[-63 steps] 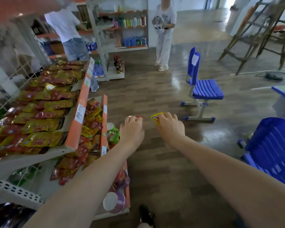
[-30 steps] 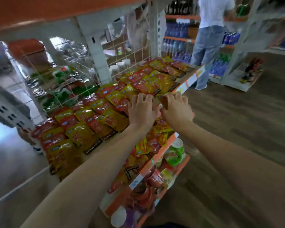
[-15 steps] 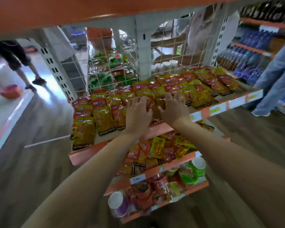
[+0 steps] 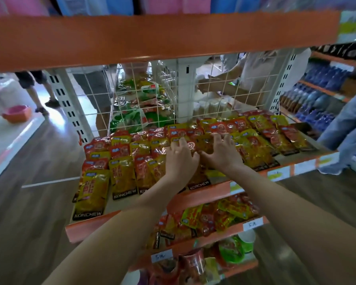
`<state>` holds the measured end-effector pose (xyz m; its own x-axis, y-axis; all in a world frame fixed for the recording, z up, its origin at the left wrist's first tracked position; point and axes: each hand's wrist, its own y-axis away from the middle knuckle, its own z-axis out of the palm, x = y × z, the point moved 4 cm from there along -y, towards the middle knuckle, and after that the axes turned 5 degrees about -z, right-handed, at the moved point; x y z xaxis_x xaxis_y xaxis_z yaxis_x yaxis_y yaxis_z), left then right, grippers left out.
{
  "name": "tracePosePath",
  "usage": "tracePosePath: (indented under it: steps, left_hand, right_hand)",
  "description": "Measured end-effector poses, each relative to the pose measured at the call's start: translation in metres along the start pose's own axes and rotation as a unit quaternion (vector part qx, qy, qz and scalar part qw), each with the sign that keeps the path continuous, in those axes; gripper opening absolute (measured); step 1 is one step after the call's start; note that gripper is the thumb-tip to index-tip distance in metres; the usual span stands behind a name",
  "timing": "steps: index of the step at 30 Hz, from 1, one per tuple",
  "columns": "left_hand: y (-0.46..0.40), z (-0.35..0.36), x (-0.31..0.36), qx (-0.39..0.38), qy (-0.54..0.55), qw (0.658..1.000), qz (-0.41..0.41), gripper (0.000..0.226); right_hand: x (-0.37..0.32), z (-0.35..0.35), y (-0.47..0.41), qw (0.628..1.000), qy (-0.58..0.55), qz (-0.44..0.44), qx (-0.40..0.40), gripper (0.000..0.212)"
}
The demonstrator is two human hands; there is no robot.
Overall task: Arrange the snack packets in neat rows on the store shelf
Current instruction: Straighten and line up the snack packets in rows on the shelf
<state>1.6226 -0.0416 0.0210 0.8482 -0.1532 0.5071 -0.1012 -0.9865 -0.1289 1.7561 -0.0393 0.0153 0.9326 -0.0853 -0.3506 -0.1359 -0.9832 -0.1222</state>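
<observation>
Together, the fingers [image 4: 181, 144] of the left hand [image 4: 180, 159] and those of the right hand [image 4: 222, 154] lie spread and fairly straight on the snack packets [image 4: 121, 175], pressing down on the red and yellow packs at the middle of the shelf [image 4: 302, 167]; neither hand curls round a pack, and the thumbs nearly meet between them. Packets cover the shelf in overlapping rows from the wire mesh back [image 4: 132, 95] down to the orange front edge, where the nearest packs reach the lip. At the right end, bare board shows beside the last column. Close overhead hangs an orange upper shelf edge [image 4: 152, 38], leaving a low gap above the hands. Below, a lower shelf [image 4: 253, 224] holds looser, jumbled packets.
</observation>
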Motion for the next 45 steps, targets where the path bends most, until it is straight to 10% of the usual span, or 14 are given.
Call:
tracePosePath:
  steps: [12,38,45]
  left_hand:
    - [-0.002,0.044,0.029,0.085,-0.063,0.993,-0.047,0.052]
    - [0.006,0.046,0.042,0.167,-0.087,0.977,-0.103,0.032]
    - [0.032,-0.004,-0.002,0.227,-0.091,0.959,-0.143,0.028]
  right_hand:
    - [0.036,0.002,-0.012,0.991,0.104,-0.078,0.024,0.07]
    - [0.052,0.01,-0.007,0.985,-0.038,-0.148,0.083,0.045]
    - [0.035,0.002,0.004,0.931,-0.043,-0.311,0.184,0.03]
